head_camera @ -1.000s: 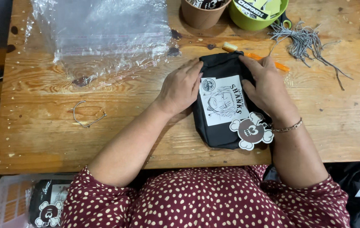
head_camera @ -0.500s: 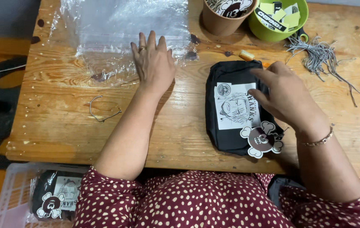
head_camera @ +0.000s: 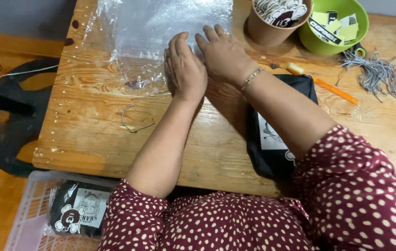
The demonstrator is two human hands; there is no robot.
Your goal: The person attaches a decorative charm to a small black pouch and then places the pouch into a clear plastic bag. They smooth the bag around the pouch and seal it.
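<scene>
Right hand (head_camera: pixel 223 52) joined left hand (head_camera: pixel 185 69) — both grips spread flat on plastic bag (head_camera: pixel 160 32).

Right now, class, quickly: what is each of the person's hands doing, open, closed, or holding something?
Left hand: open, flat on the clear plastic bags, gripping nothing.
Right hand: open, fingers spread on the same bags, gripping nothing.

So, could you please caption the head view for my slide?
Both hands, left and right, rest on clear plastic bags beside a black pouch.
</scene>
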